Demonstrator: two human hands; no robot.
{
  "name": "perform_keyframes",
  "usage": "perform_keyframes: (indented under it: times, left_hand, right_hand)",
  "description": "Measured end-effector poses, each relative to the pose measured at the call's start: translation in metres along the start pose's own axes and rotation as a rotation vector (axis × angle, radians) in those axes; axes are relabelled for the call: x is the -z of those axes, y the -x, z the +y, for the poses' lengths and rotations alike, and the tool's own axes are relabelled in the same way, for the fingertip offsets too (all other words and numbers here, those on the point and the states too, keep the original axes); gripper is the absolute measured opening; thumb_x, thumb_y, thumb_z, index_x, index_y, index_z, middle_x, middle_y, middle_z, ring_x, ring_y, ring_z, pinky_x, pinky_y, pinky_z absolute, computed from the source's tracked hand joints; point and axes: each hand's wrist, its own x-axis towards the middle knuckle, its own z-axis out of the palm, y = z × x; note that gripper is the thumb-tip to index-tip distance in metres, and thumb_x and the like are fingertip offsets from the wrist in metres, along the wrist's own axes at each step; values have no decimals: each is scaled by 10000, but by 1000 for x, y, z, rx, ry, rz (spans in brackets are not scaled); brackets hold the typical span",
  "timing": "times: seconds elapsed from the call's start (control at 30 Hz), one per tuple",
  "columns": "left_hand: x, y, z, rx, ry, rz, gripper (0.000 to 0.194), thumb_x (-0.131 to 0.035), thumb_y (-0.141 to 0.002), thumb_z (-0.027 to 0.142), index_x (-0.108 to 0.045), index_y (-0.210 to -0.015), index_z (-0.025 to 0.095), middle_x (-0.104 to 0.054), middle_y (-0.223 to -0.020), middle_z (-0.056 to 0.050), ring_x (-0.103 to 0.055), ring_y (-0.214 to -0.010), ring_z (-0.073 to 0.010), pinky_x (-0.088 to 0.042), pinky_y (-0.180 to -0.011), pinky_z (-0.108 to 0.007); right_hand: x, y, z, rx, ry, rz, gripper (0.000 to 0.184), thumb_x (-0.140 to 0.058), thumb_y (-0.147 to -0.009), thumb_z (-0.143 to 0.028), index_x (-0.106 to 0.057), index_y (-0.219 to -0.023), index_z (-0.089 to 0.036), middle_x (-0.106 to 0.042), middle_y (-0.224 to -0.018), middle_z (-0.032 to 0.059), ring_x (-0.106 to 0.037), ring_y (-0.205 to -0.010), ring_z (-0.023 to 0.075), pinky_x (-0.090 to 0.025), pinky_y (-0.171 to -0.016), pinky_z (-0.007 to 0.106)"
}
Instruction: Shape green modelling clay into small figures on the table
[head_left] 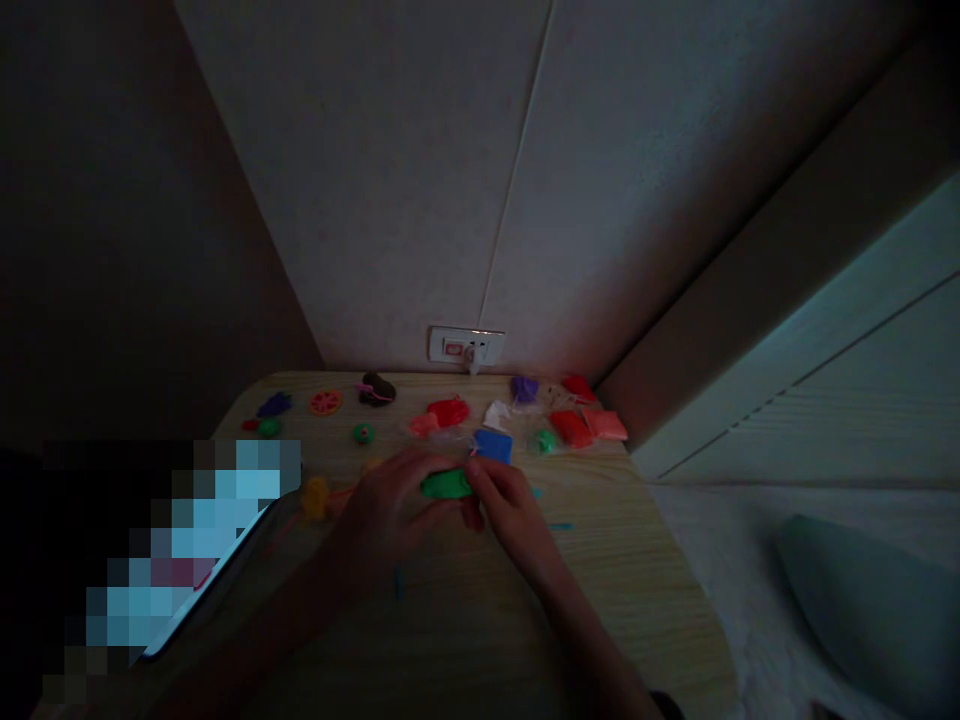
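A flattened, elongated piece of green modelling clay (447, 485) is held between my two hands above the wooden table. My left hand (390, 500) grips its left end, thumb below and fingers above. At the right end, the thumb and fingers of my right hand (510, 495) close on the clay. Just behind the hands lies a blue clay packet (493, 446), partly covered by the right fingers. A yellow clay piece (315, 497) sits left of my left hand. The dim light hides finer detail of the fingers.
Red clay packets (571, 428), a purple packet (525, 389) and small shaped pieces, including a red round slice (325, 402), lie along the back of the table (615, 590). A lit tablet (217, 560) stands at left. Behind is a wall socket (466, 346) with a plug.
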Motion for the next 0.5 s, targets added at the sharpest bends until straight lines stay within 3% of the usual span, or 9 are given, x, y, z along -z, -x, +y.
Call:
perform_keyframes:
  times: [0.1,0.2,0.33,0.5]
  left_hand:
    - [6,3,2,73,8,67,183,-663,-766,246,-688,-945,223,-725,-947,-48,-666,-876,-222,-529,-807,-350]
    - [16,3,9,150,72,111,178,-671,-757,262,-702,-931,236,-732,-921,-19,-668,-835,-203,-526,-748,-297]
    - [23,2,20,247,172,169,157,-677,-733,241,-711,-886,233,-730,-864,-11,-661,-803,-200,-516,-721,-281]
    - [18,4,15,314,328,224,141,-718,-686,224,-672,-820,212,-699,-825,3,-635,-802,-188,-496,-749,-278]
  right_hand:
    - [-1,1,-3,87,44,33,447,-404,-920,-526,-475,-625,-197,-476,-507,-45,-439,-460,97,-348,-488,223]
    - [5,1,-14,224,89,97,284,-492,-902,-475,-543,-850,-200,-569,-695,-12,-515,-584,126,-419,-563,241]
    - [10,2,-32,436,245,-1,336,-592,-868,-426,-555,-1139,-230,-588,-1044,55,-565,-837,170,-475,-767,308]
    - [4,0,-42,521,294,-34,262,-599,-879,-370,-597,-1105,-239,-565,-1084,64,-555,-1038,200,-466,-881,321]
